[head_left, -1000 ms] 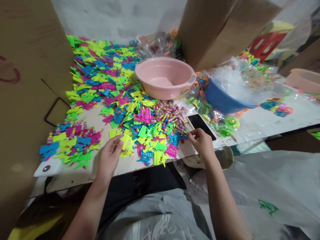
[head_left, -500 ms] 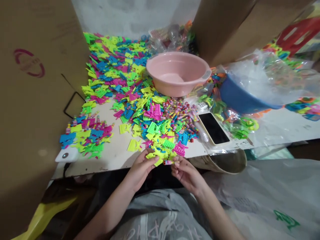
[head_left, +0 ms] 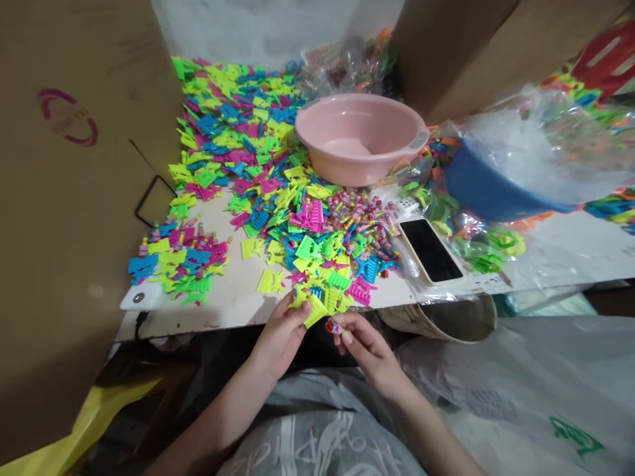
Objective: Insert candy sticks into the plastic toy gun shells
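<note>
Here — L hand [head_left: 280,336]: closed pinch on yel. pc [head_left: 314,313] | R hand [head_left: 368,345]: closed pinch — red-ended tube [head_left: 334,327]

pale wall [head_left: 268,33] at back | white table [head_left: 235,287] before it | dim light, deep shadow beneath table

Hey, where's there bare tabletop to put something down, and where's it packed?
Bare white tabletop shows between the small left pile and the loose yellow pieces; another patch, possibly film-covered, lies right of the green rings. It's crowded around the pink basin.
</note>
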Available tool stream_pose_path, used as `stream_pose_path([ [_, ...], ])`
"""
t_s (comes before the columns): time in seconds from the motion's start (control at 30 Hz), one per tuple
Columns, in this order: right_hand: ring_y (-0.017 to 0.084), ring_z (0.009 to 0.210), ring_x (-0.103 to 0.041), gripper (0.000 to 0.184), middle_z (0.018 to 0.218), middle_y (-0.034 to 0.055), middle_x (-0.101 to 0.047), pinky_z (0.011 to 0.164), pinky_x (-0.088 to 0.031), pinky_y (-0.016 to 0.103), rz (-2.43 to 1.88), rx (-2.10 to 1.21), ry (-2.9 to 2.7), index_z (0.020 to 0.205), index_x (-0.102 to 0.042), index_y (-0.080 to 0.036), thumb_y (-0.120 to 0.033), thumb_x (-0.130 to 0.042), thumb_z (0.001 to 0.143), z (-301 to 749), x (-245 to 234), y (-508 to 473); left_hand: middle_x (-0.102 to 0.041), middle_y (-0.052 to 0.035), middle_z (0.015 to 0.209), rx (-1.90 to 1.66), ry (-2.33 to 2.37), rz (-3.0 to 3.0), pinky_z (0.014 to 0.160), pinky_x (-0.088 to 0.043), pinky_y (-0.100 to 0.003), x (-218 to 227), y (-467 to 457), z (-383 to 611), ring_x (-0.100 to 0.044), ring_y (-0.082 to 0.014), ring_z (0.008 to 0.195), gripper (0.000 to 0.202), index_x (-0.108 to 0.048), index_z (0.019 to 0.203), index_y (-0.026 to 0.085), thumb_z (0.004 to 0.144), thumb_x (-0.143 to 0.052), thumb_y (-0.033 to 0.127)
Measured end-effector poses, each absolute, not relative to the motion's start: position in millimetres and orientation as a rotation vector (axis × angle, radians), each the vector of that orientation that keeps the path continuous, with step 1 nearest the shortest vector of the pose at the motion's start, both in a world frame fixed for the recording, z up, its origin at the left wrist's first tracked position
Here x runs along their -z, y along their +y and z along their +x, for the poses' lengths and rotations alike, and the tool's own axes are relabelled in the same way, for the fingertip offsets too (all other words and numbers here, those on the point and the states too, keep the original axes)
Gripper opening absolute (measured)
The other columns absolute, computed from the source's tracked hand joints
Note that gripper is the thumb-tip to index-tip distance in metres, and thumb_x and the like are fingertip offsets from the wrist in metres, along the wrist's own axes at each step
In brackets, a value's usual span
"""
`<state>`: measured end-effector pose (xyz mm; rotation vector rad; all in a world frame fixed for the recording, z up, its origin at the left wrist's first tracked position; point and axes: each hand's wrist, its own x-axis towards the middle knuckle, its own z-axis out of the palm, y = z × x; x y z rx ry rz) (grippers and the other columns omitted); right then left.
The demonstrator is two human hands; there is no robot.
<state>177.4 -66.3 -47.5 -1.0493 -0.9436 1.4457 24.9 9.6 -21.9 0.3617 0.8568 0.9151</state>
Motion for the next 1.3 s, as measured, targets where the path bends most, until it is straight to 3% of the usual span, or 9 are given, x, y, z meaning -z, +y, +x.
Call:
stream_pose_path([
  [0.1, 0.018, 0.091, -0.063, 0.028, 0.098, 0.0038, -0.068, 0.082, -0.051, 0.029, -1.251, -1.085, -1.1, 0.109, -0.067, -0.026, -0.048, -0.057, 0.095, 173, 52, -68, -0.07, 0.0001, 0.079, -0.903, 0.902, 0.486, 0.07, -0.052, -0.021, 20, 5, 28, -0.064, -0.0121, 0.073, 0.05, -0.064, 0.088, 0.016, 0.052, -0.095, 0.033],
  [0.27, 0.02, 0.094, -0.067, 0.022, 0.101, 0.0064, -0.072, 0.082, -0.054, 0.03, -1.418, -0.788, -1.222, 0.107, -0.067, -0.023, -0.038, -0.056, 0.097, 172, 54, -67, -0.059, 0.0079, 0.066, -0.906, 1.081, 0.793, 0.054, -0.043, -0.017, 22, 2, 25, -0.052, -0.0069, 0.055, 0.045, -0.055, 0.081, 0.019, 0.056, -0.09, 0.032],
  [0.43, 0.019, 0.087, -0.069, 0.013, 0.094, 0.0062, -0.074, 0.077, -0.056, 0.03, -1.464, -0.599, -1.349, 0.101, -0.068, -0.022, -0.029, -0.058, 0.095, 179, 41, -66, -0.066, 0.003, 0.088, -0.892, 1.153, 1.032, 0.059, -0.045, -0.018, 20, 3, 22, -0.059, -0.0094, 0.068, 0.038, -0.06, 0.095, 0.021, 0.066, -0.081, 0.029],
  [0.6, 0.019, 0.084, -0.069, 0.012, 0.092, 0.0057, -0.074, 0.074, -0.056, 0.029, -1.474, -0.427, -1.5, 0.102, -0.067, -0.021, -0.022, -0.058, 0.094, 182, 26, -65, -0.069, -0.0012, 0.092, -0.832, 1.125, 1.128, 0.057, -0.047, -0.02, 17, -1, 23, -0.063, -0.0129, 0.072, 0.03, -0.064, 0.098, 0.019, 0.073, -0.074, 0.034],
  [0.87, 0.016, 0.077, -0.069, 0.005, 0.086, 0.0035, -0.072, 0.069, -0.053, 0.024, -1.496, -0.374, -1.545, 0.097, -0.061, -0.021, -0.021, -0.057, 0.095, 183, 14, -64, -0.072, -0.0032, 0.098, -0.889, 1.11, 1.355, 0.067, -0.051, -0.022, 17, -5, 22, -0.067, -0.0174, 0.091, 0.02, -0.067, 0.1, 0.021, 0.082, -0.066, 0.03],
  [1.17, 0.017, 0.072, -0.066, 0.004, 0.079, 0.0027, -0.068, 0.064, -0.049, 0.025, -1.518, -0.293, -1.634, 0.092, -0.057, -0.021, -0.019, -0.054, 0.094, 176, 12, -64, -0.071, 0.0018, 0.089, -1.172, 1.08, 1.723, 0.079, -0.052, -0.018, 26, -17, 25, -0.069, -0.0114, 0.085, 0.013, -0.06, 0.094, 0.023, 0.085, -0.065, 0.015],
  [1.3, 0.017, 0.073, -0.066, 0.008, 0.08, 0.0039, -0.069, 0.064, -0.05, 0.024, -1.478, -0.451, -1.571, 0.09, -0.058, -0.02, -0.02, -0.052, 0.095, 179, 10, -64, -0.068, 0.0021, 0.085, -1.219, 1.005, 1.75, 0.074, -0.051, -0.017, 25, -22, 23, -0.068, -0.0105, 0.08, 0.014, -0.058, 0.09, 0.023, 0.085, -0.063, 0.011],
])
